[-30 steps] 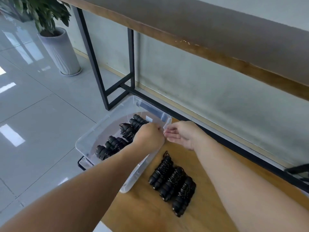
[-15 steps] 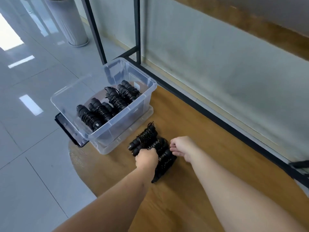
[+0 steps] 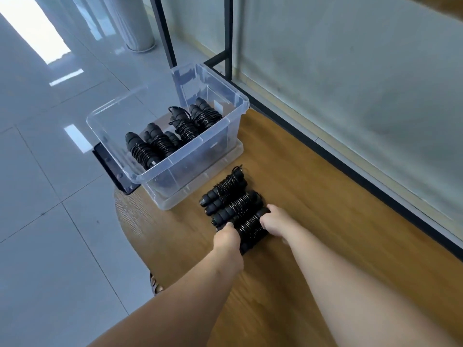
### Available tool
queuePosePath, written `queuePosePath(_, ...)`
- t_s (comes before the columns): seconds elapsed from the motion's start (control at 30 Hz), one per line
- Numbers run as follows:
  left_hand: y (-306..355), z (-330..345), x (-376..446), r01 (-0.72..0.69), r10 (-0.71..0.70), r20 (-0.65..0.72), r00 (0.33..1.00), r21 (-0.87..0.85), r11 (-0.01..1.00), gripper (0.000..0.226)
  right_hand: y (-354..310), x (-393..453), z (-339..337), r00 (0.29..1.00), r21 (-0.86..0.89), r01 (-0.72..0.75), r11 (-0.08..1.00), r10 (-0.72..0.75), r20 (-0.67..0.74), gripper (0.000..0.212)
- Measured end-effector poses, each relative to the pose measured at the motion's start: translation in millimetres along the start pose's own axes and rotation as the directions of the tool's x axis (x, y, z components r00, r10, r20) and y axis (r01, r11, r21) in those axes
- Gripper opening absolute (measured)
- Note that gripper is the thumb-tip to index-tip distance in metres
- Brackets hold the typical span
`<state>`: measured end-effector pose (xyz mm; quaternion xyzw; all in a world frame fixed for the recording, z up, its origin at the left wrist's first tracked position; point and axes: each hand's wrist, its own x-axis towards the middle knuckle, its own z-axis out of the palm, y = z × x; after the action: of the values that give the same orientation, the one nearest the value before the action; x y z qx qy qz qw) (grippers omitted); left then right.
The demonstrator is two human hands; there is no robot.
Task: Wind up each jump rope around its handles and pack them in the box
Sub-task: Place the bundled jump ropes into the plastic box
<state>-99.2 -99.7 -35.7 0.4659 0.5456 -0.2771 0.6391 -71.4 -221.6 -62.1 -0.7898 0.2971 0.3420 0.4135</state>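
Now the nearest wound jump rope (image 3: 250, 227) is gripped at both ends by the left hand (image 3: 226, 237) and right hand (image 3: 274, 222).
Light, springy coils (likely to slip loose) are best held by the handles; two more lie beside it on the wooden tabletop (image 3: 313, 196), others in the clear plastic box (image 3: 190, 151), grey tiled floor (image 3: 50, 221) beyond.

Bright, even daylight from upper left. Strong glare patches on the glossy tiled floor (image 3: 50, 171), blown out white at top left. Soft, weak shadows under the clear box (image 3: 200, 144) on the wooden worktop (image 3: 313, 221). Wide-angle bending of the black frame (image 3: 165, 31) lines toward the edges. Slight motion blur overall; forearms at the bottom look soft, wall (image 3: 363, 83) smeared, compression haze.
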Motion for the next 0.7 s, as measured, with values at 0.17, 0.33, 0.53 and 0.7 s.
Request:
queuePosePath(0.17, -3, 1, -1, -0.063, 0.064, -0.008, 0.998, 0.049, 0.997, 0.019, 4, -8, -6, 1.000, 0.059, -0.005, 0.998, 0.004, 0.007, 0.069)
queuePosePath(0.33, 6, 17, -21, -0.190, 0.184, 0.048, 0.982, 0.300, 0.935, 0.022, 8, -27, -36, 0.998, 0.232, 0.014, 0.973, 0.001, -0.066, 0.069)
queuePosePath(0.53, 56, 28, -89, -0.533, 0.466, 0.260, 0.846, 0.454, 0.714, 0.029, -21, -62, -83, 0.991, 0.585, 0.111, 0.803, -0.043, -0.129, 0.058)
queuePosePath(0.7, 152, 16, -119, -0.741, 0.668, 0.356, 0.654, 0.478, 0.471, 0.026, -103, -95, -87, 0.961, 0.675, 0.275, 0.685, -0.201, -0.188, 0.049)
